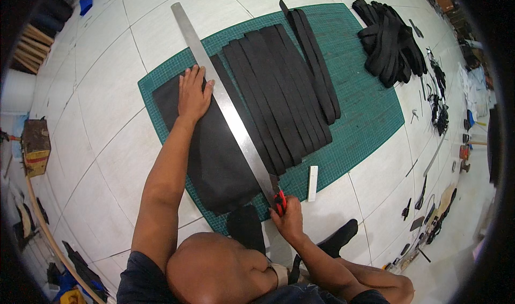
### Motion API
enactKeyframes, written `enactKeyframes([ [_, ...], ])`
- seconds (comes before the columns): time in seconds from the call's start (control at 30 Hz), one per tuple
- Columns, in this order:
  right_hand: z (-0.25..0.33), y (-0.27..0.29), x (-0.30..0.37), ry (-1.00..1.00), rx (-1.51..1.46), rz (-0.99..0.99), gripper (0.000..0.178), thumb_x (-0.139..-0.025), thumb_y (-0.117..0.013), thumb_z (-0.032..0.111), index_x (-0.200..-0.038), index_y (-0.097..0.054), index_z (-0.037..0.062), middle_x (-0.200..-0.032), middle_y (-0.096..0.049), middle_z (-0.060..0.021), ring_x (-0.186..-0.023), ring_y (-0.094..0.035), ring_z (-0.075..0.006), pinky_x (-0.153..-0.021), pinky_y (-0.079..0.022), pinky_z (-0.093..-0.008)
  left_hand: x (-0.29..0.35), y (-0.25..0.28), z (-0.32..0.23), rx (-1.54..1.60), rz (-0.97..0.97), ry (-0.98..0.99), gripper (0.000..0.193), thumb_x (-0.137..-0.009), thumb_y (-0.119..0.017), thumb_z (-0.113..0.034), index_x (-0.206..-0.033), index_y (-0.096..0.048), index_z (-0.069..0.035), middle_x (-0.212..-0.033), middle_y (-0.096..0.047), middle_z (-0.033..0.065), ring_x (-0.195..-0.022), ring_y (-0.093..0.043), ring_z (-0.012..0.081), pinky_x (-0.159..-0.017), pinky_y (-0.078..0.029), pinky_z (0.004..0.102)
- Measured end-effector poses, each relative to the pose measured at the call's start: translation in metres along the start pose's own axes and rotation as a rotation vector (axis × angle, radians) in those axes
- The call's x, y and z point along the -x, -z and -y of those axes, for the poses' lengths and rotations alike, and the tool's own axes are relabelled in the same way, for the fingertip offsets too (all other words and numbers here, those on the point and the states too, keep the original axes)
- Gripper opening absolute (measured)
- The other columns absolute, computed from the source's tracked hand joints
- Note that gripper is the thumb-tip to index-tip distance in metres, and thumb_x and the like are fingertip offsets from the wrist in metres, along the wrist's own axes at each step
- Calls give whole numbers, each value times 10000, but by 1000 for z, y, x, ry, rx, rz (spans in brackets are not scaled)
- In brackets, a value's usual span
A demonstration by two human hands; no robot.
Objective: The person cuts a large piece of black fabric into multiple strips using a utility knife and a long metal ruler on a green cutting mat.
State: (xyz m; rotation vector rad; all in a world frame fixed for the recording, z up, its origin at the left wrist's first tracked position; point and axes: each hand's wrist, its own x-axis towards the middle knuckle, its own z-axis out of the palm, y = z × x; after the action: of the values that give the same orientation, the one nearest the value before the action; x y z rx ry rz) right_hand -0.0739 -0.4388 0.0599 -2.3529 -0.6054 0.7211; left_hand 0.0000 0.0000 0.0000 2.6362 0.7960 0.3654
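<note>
A green mat [370,105] lies on the tiled floor [96,116], and on its left half, near the left edge, there is a black cloth [214,164]. A steel ruler [233,121] lies across this cloth; its far end passes over the far edge of the mat and its other end reaches the near edge. The left hand [194,97] is placed toward the far left corner, partly on the cloth and partly on the ruler; its grip is spread flat and holds nothing between the fingers. The right hand [290,218] is at the near edge, its grip closed around a red and black cutter [280,202], just beside the near end of the ruler. I cannot tell if the blade touches the cloth. To the right of the ruler, several black strips [279,89] lie side by side, and next to them a narrower stack [316,70] begins at the far edge. A white bar [313,183] crosses the near edge. A black bundle [386,46] lies over the right edge, near the far right corner, partly on the floor.
</note>
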Motion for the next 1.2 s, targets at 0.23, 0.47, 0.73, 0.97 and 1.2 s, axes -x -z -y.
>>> enactKeyframes([
  [0.23,8,4,-5,-48,-65,-26,462,-826,-786,154,-1156,-507,-10,-1050,-539,-231,-977,-554,-432,-837,-460,-485,3,-3,7,-68,-32,-39,580,-1030,-481,-380,-1505,-421,-53,-1583,-348,205,-1477,-280,422,-1222,-174,528],
  [0.47,-32,60,-77,6,191,-486,313,-915,-715,195,-1001,-490,-4,-946,-525,-222,-882,-553,-406,-755,-435,-467,-2,-9,10,-127,-50,-69,587,-1029,-481,-403,-1511,-421,-73,-1579,-356,202,-1463,-294,437,-1206,-197,549],
  [0.73,-34,64,-87,-252,-80,-427,399,-866,-777,234,-1025,-476,24,-865,-626,-183,-793,-631,-383,-738,-488,-451,-6,-7,16,-139,-27,-99,638,-1013,-493,-487,-1495,-447,-72,-1591,-339,205,-1483,-264,425,-1210,-199,538],
  [0.97,-28,54,-64,-227,-245,-285,468,-817,-834,269,-1045,-490,49,-868,-671,-121,-804,-669,-277,-747,-517,-400,-16,26,4,-143,310,-19,1223,-635,-812,-702,-1579,-286,-130,-1647,-203,196,-1530,-127,411,-1237,-186,531],
  [1.2,0,22,-65,-114,-314,-107,447,-835,-819,238,-1052,-488,30,-919,-688,-152,-846,-694,-310,-772,-531,-403,-19,29,13,-175,346,-75,1358,-486,-878,-700,-1576,-297,-135,-1654,-187,182,-1531,-136,402,-1237,-194,540],
])
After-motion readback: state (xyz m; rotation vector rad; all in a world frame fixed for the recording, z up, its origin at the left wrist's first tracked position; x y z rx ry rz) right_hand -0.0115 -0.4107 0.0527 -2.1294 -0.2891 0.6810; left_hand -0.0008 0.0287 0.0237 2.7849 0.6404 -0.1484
